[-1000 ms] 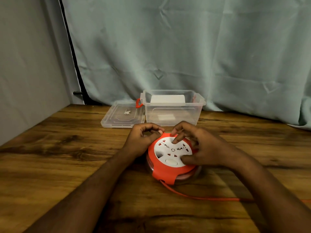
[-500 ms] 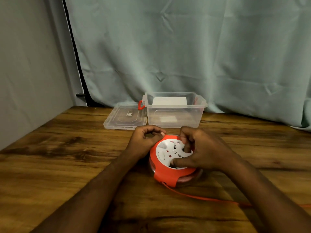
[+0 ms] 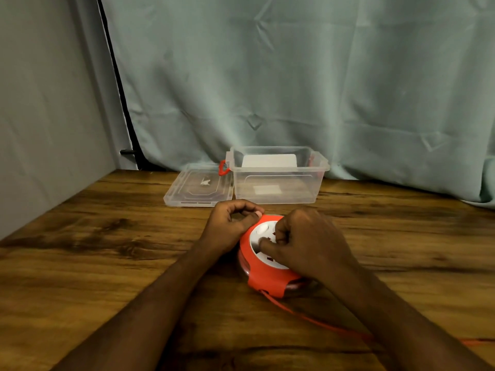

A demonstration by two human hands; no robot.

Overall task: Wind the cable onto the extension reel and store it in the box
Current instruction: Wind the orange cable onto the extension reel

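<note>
An orange extension reel (image 3: 263, 274) with a white socket face lies flat on the wooden table (image 3: 93, 263). My left hand (image 3: 231, 227) grips its left rim, thumb on the orange edge. My right hand (image 3: 308, 243) lies over the white face with fingers curled onto it. The orange cable (image 3: 308, 317) leaves the reel's front and runs right under my right forearm. Behind the reel stands the clear plastic box (image 3: 278, 175), open on top.
The box's clear lid (image 3: 199, 186) lies flat to the left of the box, with an orange latch (image 3: 223, 167) between them. A grey-green curtain hangs behind the table and a grey wall stands at the left.
The white socket face has turned under my right hand, whose fingers moved across it. The oval button has gone from the near side to the upper left. The left hand stays on the rim.
</note>
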